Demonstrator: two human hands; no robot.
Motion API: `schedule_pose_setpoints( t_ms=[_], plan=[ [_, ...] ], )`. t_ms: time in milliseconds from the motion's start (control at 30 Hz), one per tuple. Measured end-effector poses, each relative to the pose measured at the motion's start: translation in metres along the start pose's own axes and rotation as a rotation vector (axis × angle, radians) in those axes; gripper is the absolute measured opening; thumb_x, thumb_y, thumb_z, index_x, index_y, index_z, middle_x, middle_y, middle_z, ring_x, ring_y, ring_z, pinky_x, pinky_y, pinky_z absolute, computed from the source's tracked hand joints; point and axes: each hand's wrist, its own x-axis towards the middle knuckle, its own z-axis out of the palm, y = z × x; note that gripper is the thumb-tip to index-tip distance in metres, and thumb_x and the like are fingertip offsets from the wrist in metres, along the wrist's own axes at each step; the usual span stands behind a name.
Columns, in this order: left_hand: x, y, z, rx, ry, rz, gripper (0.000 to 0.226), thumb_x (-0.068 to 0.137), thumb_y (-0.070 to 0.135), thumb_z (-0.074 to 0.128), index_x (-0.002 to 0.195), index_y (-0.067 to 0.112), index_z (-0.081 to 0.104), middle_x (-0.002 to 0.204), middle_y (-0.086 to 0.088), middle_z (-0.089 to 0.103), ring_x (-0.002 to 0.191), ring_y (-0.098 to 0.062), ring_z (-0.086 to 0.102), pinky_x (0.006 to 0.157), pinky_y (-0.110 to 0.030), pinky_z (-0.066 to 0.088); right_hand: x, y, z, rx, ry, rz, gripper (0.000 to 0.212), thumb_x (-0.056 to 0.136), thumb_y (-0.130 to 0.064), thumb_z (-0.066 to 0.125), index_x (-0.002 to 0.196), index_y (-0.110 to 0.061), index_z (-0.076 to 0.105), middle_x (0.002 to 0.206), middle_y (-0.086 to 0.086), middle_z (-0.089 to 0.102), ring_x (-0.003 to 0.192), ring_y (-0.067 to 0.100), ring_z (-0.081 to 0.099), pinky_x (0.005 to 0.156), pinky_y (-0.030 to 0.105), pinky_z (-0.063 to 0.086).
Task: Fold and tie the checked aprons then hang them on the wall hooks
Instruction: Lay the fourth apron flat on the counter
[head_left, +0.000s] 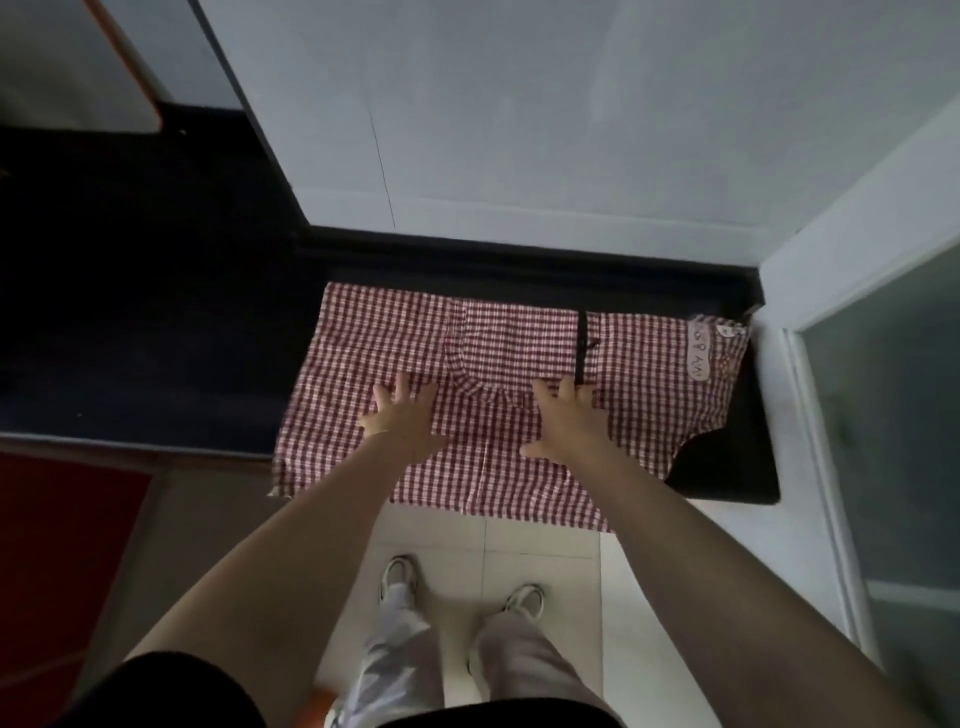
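Observation:
A red-and-white checked apron (649, 395) lies spread across a dark counter (727, 478), its lower edge hanging over the front. A folded flap with a ruffled edge lies on top in the middle. A black strap (582, 345) runs down the cloth near the right of that flap. A pink patch with lettering (701, 351) sits at the apron's far right end. My left hand (402, 415) rests flat on the cloth, fingers spread. My right hand (566, 421) presses flat beside it, fingertips just below the strap. Neither hand grips anything.
A white wall (519, 130) rises directly behind the counter. A glass panel with a white frame (883, 415) stands at the right. Dark blue surface (130, 312) extends left, with a red panel (62, 545) below. My feet (462, 592) stand on pale floor tiles.

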Motion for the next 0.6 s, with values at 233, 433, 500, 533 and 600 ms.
schedule_pose_setpoints(
  t_ms=[233, 433, 500, 533, 600],
  plan=[
    [0.017, -0.022, -0.003, -0.088, 0.037, -0.09, 0.089, 0.091, 0.072, 0.038, 0.157, 0.031, -0.006, 0.164, -0.01, -0.019, 0.148, -0.046, -0.011, 0.113, -0.068, 0.022, 0.021, -0.016, -0.007, 0.008, 0.098, -0.14, 0.102, 0.086, -0.057, 0.067, 0.158, -0.028, 0.001, 0.166, 0.011, -0.007, 0.151, 0.038, 0.005, 0.117, 0.055, 0.027],
    [0.039, -0.065, -0.017, -0.059, 0.065, -0.089, 0.104, 0.083, 0.08, 0.044, 0.157, 0.03, -0.01, 0.162, -0.013, -0.022, 0.147, -0.048, -0.013, 0.112, -0.069, 0.019, 0.038, -0.062, -0.018, 0.022, 0.111, -0.136, 0.1, 0.086, -0.058, 0.066, 0.158, -0.028, 0.003, 0.166, 0.01, -0.006, 0.151, 0.037, 0.005, 0.116, 0.055, 0.028],
    [0.048, -0.085, -0.026, -0.045, 0.059, -0.079, 0.106, 0.082, 0.08, 0.045, 0.156, 0.03, -0.011, 0.162, -0.014, -0.023, 0.147, -0.048, -0.014, 0.113, -0.07, 0.019, 0.045, -0.083, -0.025, 0.031, 0.121, -0.127, 0.1, 0.086, -0.058, 0.066, 0.158, -0.029, 0.004, 0.166, 0.009, -0.006, 0.151, 0.037, 0.006, 0.116, 0.055, 0.028],
    [0.052, -0.093, -0.03, -0.042, 0.061, -0.076, 0.107, 0.082, 0.08, 0.046, 0.156, 0.029, -0.012, 0.161, -0.014, -0.024, 0.146, -0.049, -0.014, 0.113, -0.07, 0.018, 0.048, -0.092, -0.028, 0.035, 0.124, -0.124, 0.1, 0.086, -0.058, 0.067, 0.158, -0.03, 0.004, 0.166, 0.009, -0.005, 0.151, 0.037, 0.006, 0.115, 0.055, 0.029],
    [0.06, -0.111, -0.037, -0.039, 0.055, -0.073, 0.108, 0.082, 0.08, 0.047, 0.156, 0.029, -0.013, 0.161, -0.014, -0.026, 0.146, -0.049, -0.015, 0.113, -0.07, 0.018, 0.053, -0.111, -0.034, 0.036, 0.127, -0.119, 0.1, 0.085, -0.058, 0.067, 0.158, -0.03, 0.005, 0.166, 0.009, -0.005, 0.151, 0.037, 0.006, 0.115, 0.055, 0.03]
  ],
)
